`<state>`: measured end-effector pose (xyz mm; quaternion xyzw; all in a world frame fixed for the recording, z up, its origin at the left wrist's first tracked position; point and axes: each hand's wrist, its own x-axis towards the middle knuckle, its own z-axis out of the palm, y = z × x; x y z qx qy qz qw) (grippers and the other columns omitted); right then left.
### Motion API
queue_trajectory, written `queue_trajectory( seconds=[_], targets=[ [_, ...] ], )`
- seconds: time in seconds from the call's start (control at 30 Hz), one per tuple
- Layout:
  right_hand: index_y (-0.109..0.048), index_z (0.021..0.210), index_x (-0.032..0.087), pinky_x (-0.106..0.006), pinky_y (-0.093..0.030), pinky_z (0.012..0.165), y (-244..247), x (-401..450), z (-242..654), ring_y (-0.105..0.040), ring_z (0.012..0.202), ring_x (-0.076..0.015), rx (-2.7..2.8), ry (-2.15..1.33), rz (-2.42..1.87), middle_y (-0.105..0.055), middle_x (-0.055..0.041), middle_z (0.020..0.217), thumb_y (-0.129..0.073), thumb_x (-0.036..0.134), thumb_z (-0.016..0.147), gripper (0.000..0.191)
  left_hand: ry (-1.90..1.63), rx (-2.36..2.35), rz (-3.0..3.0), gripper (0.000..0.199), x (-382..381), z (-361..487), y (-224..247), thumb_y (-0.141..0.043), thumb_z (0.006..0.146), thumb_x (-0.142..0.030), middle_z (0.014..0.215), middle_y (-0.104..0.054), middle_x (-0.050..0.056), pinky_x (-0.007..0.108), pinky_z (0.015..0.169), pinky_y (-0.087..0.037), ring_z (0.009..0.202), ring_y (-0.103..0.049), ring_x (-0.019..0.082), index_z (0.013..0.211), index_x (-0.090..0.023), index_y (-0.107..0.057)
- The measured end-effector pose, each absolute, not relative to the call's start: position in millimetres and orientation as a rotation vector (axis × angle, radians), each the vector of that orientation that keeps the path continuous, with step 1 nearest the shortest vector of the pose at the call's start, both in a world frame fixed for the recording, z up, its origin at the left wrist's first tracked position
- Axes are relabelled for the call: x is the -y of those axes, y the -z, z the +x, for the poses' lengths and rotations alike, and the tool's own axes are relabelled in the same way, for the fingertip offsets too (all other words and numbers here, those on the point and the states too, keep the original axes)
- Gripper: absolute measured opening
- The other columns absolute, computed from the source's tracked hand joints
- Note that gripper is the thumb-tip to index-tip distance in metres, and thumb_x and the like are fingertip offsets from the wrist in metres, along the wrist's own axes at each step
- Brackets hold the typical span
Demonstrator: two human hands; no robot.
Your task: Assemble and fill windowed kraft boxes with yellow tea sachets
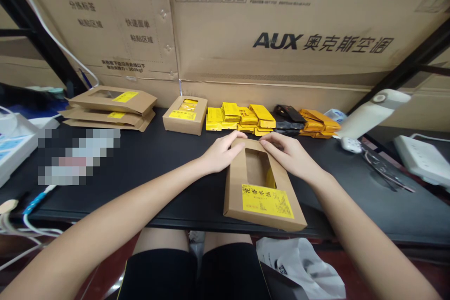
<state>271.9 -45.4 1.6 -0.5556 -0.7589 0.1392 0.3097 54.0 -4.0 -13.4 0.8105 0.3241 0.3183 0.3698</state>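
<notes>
A flat brown window box [230,187] with a yellow label lies at the front of the black table, its labelled end toward me. Through its window a bit of yellow shows inside. My left hand [225,150] rests on the far left corner of this box, fingers curled over the back edge. At the far right corner my right hand [290,153] holds the same edge, thumb on top. Behind the hands stand piles of yellow packets [230,111], black packets [288,119] and orange packets [318,123]. Some of my fingertips are hidden behind the box edge.
Stacked flat brown boxes [144,103] and a filled window box [168,124] stand at the back left. A white bottle [372,112], glasses [385,171] and a power strip [423,159] lie right. Large cartons [218,37] form the back. Cables hang at the left edge.
</notes>
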Motion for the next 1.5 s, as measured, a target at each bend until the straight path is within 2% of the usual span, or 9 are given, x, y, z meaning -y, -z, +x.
queue_trajectory(
  seconds=[0.8, 1.13, 1.5],
  targets=[
    [-0.065, 0.094, 0.019, -0.035, -0.049, 0.077, -6.0, 49.5, 269.9, -0.066, 0.087, -0.0248, 2.051, -0.375, -1.481, -0.072, -0.0069, 0.096, -0.046, 0.044, 0.094, 0.031, -0.821, -0.827, 2.092, 0.028, 4.2, 54.2, 13.8, -0.04, 0.094, -0.034, 0.118, -0.064, 0.007, 0.035, 0.096, -0.043, 0.108, -0.058, 0.022, 0.113, -0.02, -0.055],
    [-0.065, 0.105, 0.022, -0.036, -0.049, 0.084, -11.3, 58.0, 270.3, -0.065, 0.096, -0.0252, 2.139, -0.454, -1.534, -0.071, -0.0068, 0.109, -0.042, 0.048, 0.095, 0.035, -0.792, -0.839, 2.099, 0.029, 6.3, 53.9, 13.0, -0.039, 0.094, -0.037, 0.116, -0.064, 0.006, 0.035, 0.093, -0.044, 0.104, -0.059, 0.021, 0.113, -0.02, -0.055],
    [-0.066, 0.101, 0.02, -0.037, -0.048, 0.081, -8.7, 54.6, 268.9, -0.065, 0.089, -0.0249, 2.096, -0.429, -1.483, -0.072, -0.0079, 0.102, -0.046, 0.044, 0.093, 0.032, -0.809, -0.841, 2.081, 0.028, 6.4, 54.4, 13.8, -0.041, 0.093, -0.034, 0.115, -0.065, 0.005, 0.033, 0.093, -0.044, 0.104, -0.059, 0.02, 0.112, -0.02, -0.055]
  ],
)
